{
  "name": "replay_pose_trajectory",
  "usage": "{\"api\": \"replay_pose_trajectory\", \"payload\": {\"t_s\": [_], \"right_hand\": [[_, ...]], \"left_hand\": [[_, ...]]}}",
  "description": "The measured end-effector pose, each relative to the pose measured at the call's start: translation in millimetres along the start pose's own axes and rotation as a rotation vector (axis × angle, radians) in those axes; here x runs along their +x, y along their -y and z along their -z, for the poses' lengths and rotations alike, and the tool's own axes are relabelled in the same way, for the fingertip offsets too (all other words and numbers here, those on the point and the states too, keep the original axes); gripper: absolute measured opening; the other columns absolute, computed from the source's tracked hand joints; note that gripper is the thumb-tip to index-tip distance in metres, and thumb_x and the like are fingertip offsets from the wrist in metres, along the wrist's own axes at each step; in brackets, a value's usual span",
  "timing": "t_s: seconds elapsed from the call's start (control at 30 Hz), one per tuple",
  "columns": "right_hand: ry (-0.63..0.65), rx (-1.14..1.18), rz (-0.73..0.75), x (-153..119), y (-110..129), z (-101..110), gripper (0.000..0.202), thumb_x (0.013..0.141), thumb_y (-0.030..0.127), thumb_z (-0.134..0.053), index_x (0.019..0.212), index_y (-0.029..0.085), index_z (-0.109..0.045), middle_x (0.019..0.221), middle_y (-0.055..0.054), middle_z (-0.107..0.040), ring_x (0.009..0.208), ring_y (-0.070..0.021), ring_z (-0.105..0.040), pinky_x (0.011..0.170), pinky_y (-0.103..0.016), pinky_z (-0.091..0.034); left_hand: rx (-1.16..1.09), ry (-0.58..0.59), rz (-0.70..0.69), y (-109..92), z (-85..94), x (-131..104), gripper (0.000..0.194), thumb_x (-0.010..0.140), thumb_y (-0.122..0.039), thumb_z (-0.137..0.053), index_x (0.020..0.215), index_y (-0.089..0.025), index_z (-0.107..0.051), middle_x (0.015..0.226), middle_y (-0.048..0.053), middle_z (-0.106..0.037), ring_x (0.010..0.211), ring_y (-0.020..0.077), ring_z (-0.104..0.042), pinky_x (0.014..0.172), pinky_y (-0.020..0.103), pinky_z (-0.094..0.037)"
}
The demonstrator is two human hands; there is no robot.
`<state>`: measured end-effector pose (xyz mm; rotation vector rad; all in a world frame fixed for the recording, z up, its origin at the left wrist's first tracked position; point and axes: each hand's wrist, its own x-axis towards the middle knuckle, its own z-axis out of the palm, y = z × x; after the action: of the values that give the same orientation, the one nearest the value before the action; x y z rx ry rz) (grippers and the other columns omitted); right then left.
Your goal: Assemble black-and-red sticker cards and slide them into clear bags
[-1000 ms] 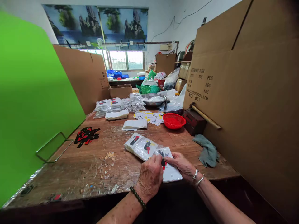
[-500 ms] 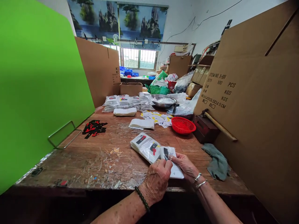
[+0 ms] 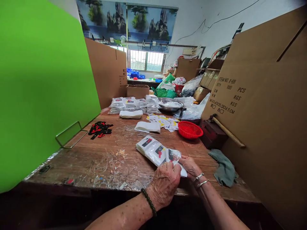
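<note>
Around the wooden table (image 3: 129,137), a green panel (image 3: 48,80) walls off the left of the frame and a cardboard carton (image 3: 259,80) the right, with a wooden-handled hammer (image 3: 229,131) and a grey-green cloth (image 3: 223,167) beside it. A red plastic basket (image 3: 190,129) sits right of centre; black and red pieces (image 3: 100,129) lie heaped at centre left. The carton reads "ITEM NO.", "QTY. 100 PCS" and "KGS" twice. At lower centre, the clear-bagged card (image 3: 183,171) is next to a stack of bagged cards (image 3: 151,148), the left hand (image 3: 168,180) pinched on its plastic, the right hand (image 3: 192,166) gripping its far side. A second ago the card's lower half showed; now the left hand hides most of it.
</note>
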<state>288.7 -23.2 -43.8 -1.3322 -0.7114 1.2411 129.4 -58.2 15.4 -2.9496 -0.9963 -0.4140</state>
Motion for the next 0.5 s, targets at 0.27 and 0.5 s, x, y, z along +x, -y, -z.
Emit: {"api": "replay_pose_trajectory", "payload": {"t_s": [0.27,0.5], "right_hand": [[0.034,0.028,-0.060,-16.6,3.5,-4.8,0.031,0.055,0.041,-0.082,0.075,0.021,-0.068,0.075,-0.006,-0.073,0.068,-0.0236,-0.067,0.065,-0.035,-0.055],[0.040,0.180,-0.049,-22.6,0.2,-8.2,0.047,0.044,0.041,-0.088,0.083,0.021,-0.068,0.086,-0.006,-0.074,0.090,-0.0288,-0.069,0.080,-0.039,-0.056]], "left_hand": [[0.029,-0.100,0.064,-1.4,-8.7,-2.3,0.021,0.085,-0.003,-0.043,0.098,-0.016,-0.052,0.091,0.009,-0.062,0.080,0.0245,-0.061,0.068,0.036,-0.052],[0.013,-0.129,0.068,-9.2,-9.7,-3.9,0.014,0.087,-0.007,-0.045,0.096,-0.016,-0.053,0.089,0.010,-0.062,0.080,0.0248,-0.061,0.067,0.035,-0.052]]}}
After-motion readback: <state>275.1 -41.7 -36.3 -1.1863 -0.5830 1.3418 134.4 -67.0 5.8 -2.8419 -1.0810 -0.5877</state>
